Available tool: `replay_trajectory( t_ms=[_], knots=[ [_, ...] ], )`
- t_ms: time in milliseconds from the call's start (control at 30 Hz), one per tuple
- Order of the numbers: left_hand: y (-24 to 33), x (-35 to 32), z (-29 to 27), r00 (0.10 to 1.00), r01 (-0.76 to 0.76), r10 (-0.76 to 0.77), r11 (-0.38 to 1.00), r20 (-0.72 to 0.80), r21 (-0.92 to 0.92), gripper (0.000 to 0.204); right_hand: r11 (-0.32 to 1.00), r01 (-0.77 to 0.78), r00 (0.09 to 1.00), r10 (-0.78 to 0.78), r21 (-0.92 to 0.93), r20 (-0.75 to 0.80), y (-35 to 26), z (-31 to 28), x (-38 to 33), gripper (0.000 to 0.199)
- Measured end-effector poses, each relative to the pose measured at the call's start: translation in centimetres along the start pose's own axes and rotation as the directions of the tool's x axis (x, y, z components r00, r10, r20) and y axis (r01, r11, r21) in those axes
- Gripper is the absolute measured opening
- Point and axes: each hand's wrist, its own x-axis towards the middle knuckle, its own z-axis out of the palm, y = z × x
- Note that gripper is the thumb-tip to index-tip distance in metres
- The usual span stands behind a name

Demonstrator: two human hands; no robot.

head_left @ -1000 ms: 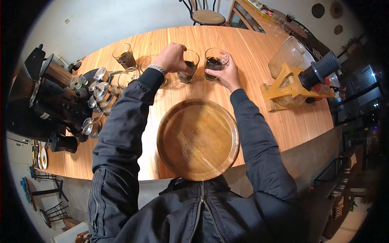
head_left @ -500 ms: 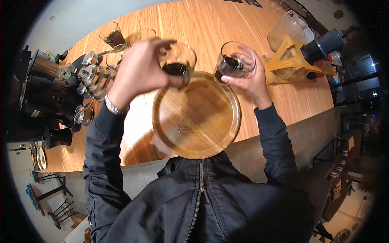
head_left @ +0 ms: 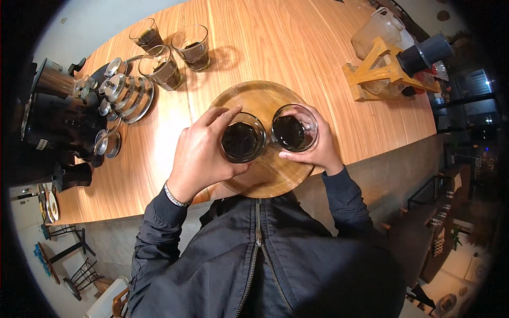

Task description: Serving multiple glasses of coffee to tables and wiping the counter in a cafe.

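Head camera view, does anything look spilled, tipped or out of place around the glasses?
Nothing stands out. The left hand and right hand each hold an upright glass of dark drink over the round wooden tray. Three more glasses stand upright behind; no spill shows.

Three glasses of dark liquid (head_left: 168,50) stand grouped at the far left of the wooden counter (head_left: 297,47). Beside them – stacked metal lids (head_left: 124,90) on a round tray, next to dark coffee equipment (head_left: 58,116). At far right – a wooden stand (head_left: 379,71) with a clear pitcher (head_left: 376,29) just behind.
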Motion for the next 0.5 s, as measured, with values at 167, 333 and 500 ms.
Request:
replay_trajectory(
  t_ms=[167, 333, 500],
  knots=[
    [-0.8, -0.3, 1.4, 0.996, -0.049, 0.039, 0.989, -0.074, -0.136, 0.082, 0.996, -0.013, 0.998, 0.018, 0.093, -0.053, 0.4, 0.8, -0.4, 0.103],
    [-1.1, -0.6, 2.7, 0.993, -0.027, -0.008, 0.953, -0.114, -0.302, 0.105, 0.969, -0.054, 0.996, 0.069, 0.242, -0.054, -0.4, 1.0, -0.3, 0.121],
    [-7.4, -2.2, 3.1, 0.937, -0.057, -0.155, 0.816, -0.312, -0.576, 0.083, 0.528, -0.024, 0.779, 0.542, 0.849, -0.315, 2.4, -3.6, -2.8, 0.094]
  ],
)
